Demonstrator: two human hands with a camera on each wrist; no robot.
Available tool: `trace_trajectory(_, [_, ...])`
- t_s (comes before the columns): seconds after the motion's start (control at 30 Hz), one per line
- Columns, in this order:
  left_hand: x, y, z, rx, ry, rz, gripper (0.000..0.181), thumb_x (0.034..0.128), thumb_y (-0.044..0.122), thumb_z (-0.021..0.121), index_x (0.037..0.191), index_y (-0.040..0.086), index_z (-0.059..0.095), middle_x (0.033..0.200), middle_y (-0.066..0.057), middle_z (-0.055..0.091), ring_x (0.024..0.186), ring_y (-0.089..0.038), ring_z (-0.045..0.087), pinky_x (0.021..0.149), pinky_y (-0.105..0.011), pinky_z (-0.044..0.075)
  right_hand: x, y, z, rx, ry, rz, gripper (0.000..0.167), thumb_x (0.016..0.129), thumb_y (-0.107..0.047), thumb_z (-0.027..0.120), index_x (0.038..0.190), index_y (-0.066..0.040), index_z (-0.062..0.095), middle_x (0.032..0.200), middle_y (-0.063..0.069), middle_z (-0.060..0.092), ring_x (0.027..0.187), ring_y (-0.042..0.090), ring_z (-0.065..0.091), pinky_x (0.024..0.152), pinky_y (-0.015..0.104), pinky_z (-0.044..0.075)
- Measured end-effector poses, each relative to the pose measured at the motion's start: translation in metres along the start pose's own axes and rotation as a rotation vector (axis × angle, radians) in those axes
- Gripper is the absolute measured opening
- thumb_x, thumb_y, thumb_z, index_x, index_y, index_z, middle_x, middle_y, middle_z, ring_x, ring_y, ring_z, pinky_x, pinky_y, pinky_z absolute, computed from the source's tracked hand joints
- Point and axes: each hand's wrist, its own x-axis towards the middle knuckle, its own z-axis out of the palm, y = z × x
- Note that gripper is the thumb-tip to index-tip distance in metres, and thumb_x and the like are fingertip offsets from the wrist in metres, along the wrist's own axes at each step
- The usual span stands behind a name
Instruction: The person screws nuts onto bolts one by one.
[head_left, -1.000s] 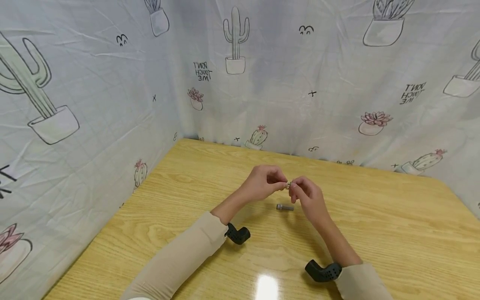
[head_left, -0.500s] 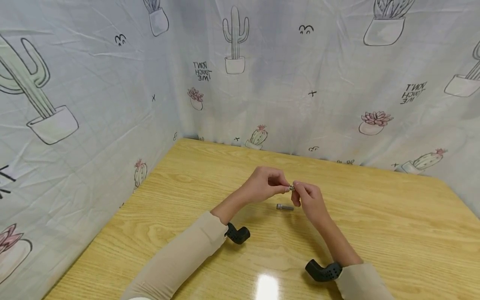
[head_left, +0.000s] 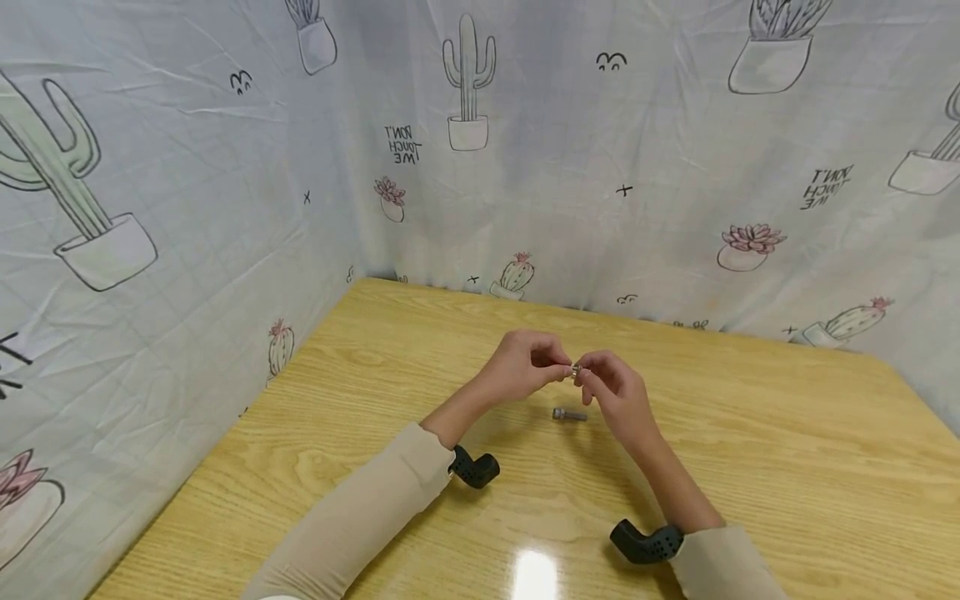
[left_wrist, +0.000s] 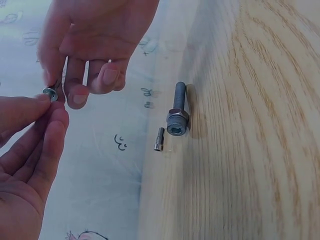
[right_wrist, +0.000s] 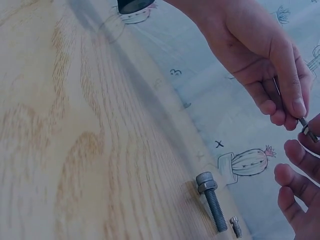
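At the middle of the head view my left hand (head_left: pixel 521 367) and right hand (head_left: pixel 618 392) meet over the table, fingertips almost touching. Between them is a small metal bolt (head_left: pixel 575 371), pinched at both ends. A nut or collar (right_wrist: pixel 305 128) shows on its thin shank in the right wrist view; fingertips cover the rest. In the left wrist view a round metal end (left_wrist: pixel 50 93) shows by the left thumb. Below the hands a large grey socket-head bolt (head_left: pixel 570 414) with a nut lies on the table. Beside it lies another small bolt (left_wrist: pixel 159 140).
A wood-grain table (head_left: pixel 750 442) stretches under both arms. Behind and to the left hangs a cactus-print curtain (head_left: pixel 562 183), meeting the table's back edge. A black curved wrist mount (head_left: pixel 476 468) sits on the left wrist, another wrist mount (head_left: pixel 645 543) on the right.
My right fingers dipped slightly down and right half a second ago, then came back up and left around the small bolt. The left hand has barely shifted. The bolts on the table have not moved.
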Motion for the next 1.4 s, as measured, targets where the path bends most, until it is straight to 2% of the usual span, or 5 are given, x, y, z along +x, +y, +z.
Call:
trace_trajectory(0.4, [0.002,0.001,0.000,-0.037,-0.066,0.010,0.005,0.0904,0.012,0.068,0.087,0.009,0.070,0.087,-0.005,0.071,0.080,-0.025,0.069,0.071,-0.022,0.056,0.001,-0.005,0.001,-0.031,0.014,0.049,0.035,0.103,-0.018,0.046,0.076,0.001,0.055,0.062,0.014,0.051,0.058,0.021,0.049,0.060,0.028,0.043])
trace_trajectory(0.67, [0.002,0.003,0.000,-0.065,-0.119,0.027,0.004,0.0890,0.010,0.069,0.085,0.008,0.070,0.089,-0.008,0.071,0.079,-0.008,0.069,0.076,-0.021,0.056,0.002,-0.005,0.000,-0.017,-0.028,0.113,0.052,0.105,-0.020,0.041,0.060,0.005,0.045,0.052,0.004,0.039,0.046,0.013,0.035,0.048,0.028,0.033])
trace_trajectory(1.07, [0.001,0.000,0.000,-0.064,-0.045,-0.024,0.004,0.0889,0.010,0.069,0.085,0.009,0.071,0.087,-0.006,0.070,0.074,-0.012,0.067,0.069,-0.023,0.055,0.002,-0.003,0.000,0.076,-0.025,0.004,0.023,0.103,-0.011,0.045,0.096,0.008,0.056,0.079,0.014,0.056,0.059,0.023,0.054,0.061,0.026,0.049])
trace_trajectory(1.23, [0.003,-0.001,-0.001,-0.067,-0.043,-0.015,0.004,0.0891,0.011,0.070,0.086,0.009,0.071,0.088,-0.007,0.070,0.078,-0.020,0.069,0.070,-0.023,0.055,0.002,-0.003,0.000,0.053,-0.023,0.006,0.023,0.102,-0.012,0.046,0.095,0.007,0.056,0.075,0.015,0.056,0.060,0.022,0.054,0.063,0.025,0.049])
trace_trajectory(1.4, [-0.003,0.021,-0.005,-0.069,-0.055,-0.011,0.005,0.0898,0.004,0.067,0.089,0.001,0.070,0.089,-0.014,0.070,0.075,-0.019,0.068,0.070,-0.020,0.054,0.002,-0.004,-0.001,0.034,-0.011,0.040,0.029,0.104,-0.016,0.044,0.087,0.004,0.056,0.067,0.016,0.053,0.061,0.023,0.053,0.066,0.026,0.046])
